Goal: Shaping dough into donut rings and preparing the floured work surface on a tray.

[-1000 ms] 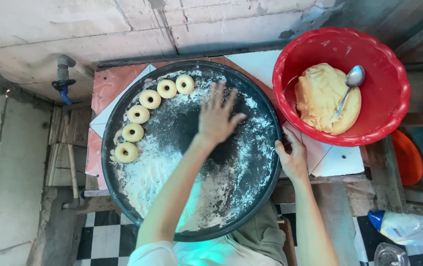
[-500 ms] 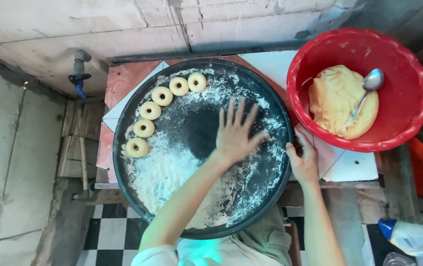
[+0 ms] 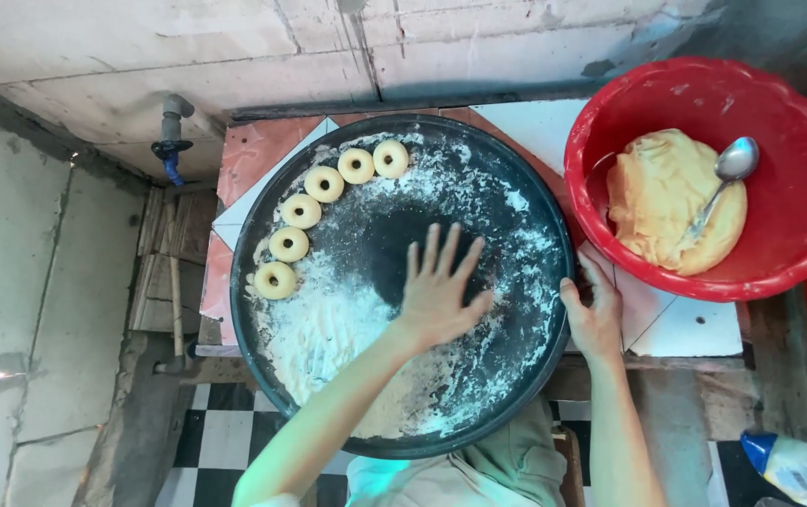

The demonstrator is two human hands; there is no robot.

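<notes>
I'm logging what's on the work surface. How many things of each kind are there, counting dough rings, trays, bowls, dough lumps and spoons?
Dough rings: 5
Tray: 1
Bowl: 1
Dough lump: 1
Spoon: 1
Total: 9

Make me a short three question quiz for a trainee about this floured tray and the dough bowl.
1. How many ring-shaped pieces of pale dough lie on the round black metal tray?
2. True or false: the left hand lies flat, fingers spread, on the floured tray.
3. What lies on the yellow dough lump in the red plastic bowl: A a metal spoon, B a knife, C a rolling pin?

Key: 1. Five, in a curved row along the tray's left edge. 2. True; the right hand grips the tray's rim. 3. A.
</notes>
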